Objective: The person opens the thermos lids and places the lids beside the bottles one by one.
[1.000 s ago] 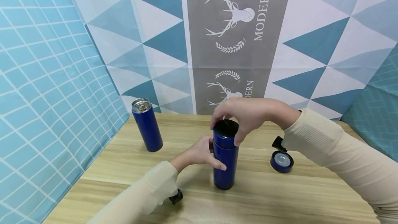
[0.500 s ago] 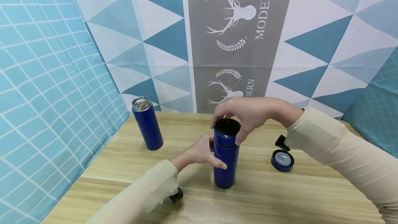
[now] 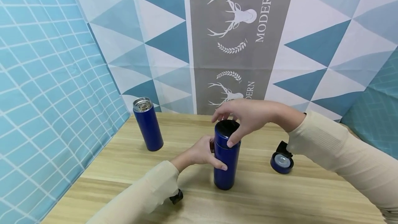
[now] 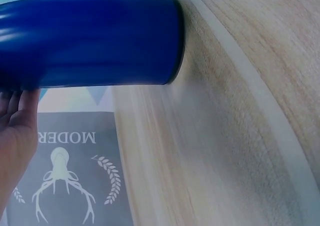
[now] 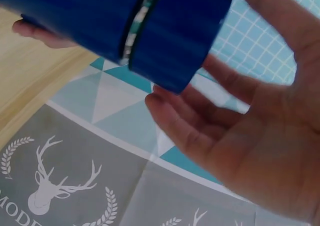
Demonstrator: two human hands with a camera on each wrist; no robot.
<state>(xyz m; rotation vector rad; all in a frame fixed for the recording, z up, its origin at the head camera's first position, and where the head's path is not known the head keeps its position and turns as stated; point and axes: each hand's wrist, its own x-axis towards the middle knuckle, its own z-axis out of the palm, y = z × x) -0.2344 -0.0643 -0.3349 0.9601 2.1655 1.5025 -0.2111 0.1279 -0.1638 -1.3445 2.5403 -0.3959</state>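
A dark blue thermos flask [image 3: 226, 168] stands upright on the wooden table. My left hand [image 3: 203, 153] grips its body from the left, thumb across the front; in the left wrist view the fingers [image 4: 22, 108] reach past the flask's lower side. On top sits a blue lid [image 5: 180, 36] with a black top, and a dark and silvery seam shows between lid and body. Over the lid is my right hand [image 3: 245, 117], its thumb by the front edge and its fingers raised at the back. The right wrist view has these fingers loosely bent and spread around the lid's end.
Back left stands a second blue flask [image 3: 148, 127], lidless, with a bare steel neck. A blue lid [image 3: 282, 162] lies upside down on the right, grey inside up. Patterned cloth [image 3: 168, 44] hangs behind the table [image 3: 280, 196].
My right thumb has shifted left across the lid's front, and the fingers behind have loosened and lifted from its rim. The left hand and flask stay put.
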